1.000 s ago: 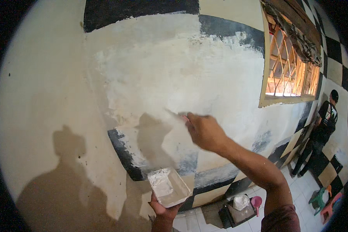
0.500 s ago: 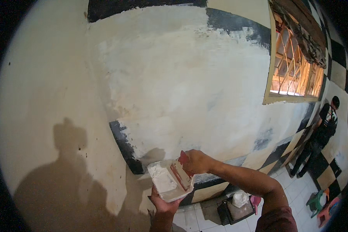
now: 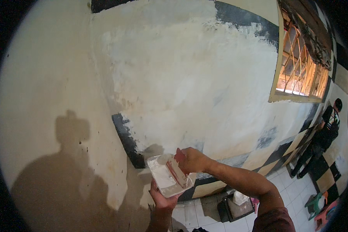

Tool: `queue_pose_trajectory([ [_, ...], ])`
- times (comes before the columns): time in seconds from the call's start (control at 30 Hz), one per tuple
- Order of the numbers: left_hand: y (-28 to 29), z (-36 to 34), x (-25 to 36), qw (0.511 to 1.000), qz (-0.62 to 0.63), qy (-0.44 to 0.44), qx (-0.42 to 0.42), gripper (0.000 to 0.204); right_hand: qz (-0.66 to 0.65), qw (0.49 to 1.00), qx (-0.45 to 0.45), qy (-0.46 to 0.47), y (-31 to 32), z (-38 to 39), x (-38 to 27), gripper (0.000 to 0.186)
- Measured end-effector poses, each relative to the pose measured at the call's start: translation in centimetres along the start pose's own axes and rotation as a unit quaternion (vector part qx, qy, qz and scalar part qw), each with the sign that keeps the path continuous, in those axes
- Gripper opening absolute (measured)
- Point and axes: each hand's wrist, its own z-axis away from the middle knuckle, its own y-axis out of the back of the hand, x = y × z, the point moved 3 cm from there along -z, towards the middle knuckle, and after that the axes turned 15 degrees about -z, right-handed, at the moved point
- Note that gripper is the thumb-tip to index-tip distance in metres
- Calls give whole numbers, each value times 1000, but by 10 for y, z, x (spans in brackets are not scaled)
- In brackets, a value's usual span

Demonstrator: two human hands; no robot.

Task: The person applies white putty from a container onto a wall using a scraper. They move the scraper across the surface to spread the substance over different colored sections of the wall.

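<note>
My left hand is closed round the near side of a white plastic tub, holding it tilted in front of the wall. White paste coats the inside of the tub. In my right hand is a red-handled putty knife; its wide, paste-smeared blade lies down in the tub's right half. Behind the tub rises a wall largely covered in whitish filler, with dark painted patches showing at its edges.
A barred window with a dark curtain is at the upper right. Another person stands by the far right wall. On the tiled floor are a dark box with a white bag on it, and green and red stools.
The putty knife and my right hand have shifted slightly left over the tub. The window and wall edges sit a little farther right in view.
</note>
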Motion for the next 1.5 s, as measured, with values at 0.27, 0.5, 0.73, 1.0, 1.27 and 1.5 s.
queue_pose_trajectory([
  [0.27, -14, -3, 1, 999, 41, 11, -21, 63, -19, 997, -8, 73, 0, 0, 3, 34],
  [0.5, -11, -2, -7, 999, 35, 14, -4, 59, -153, 987, -14, 46, -20, 2, 16, 22],
  [0.73, -11, -5, -2, 999, 3, -16, -34, 68, -206, 978, 5, 21, 7, 11, -12, 24],
  [1.0, -14, -5, 5, 999, 9, -7, -39, 68, -128, 981, 90, 115, 27, 31, -55, 26],
  [1.27, -5, -9, 6, 999, 9, -31, -11, 74, 35, 997, 46, 57, 24, 2, -13, 21],
  [1.5, 9, -15, 6, 999, 7, -51, 5, 68, 34, 996, 2, 81, 13, 0, -21, 24],
])
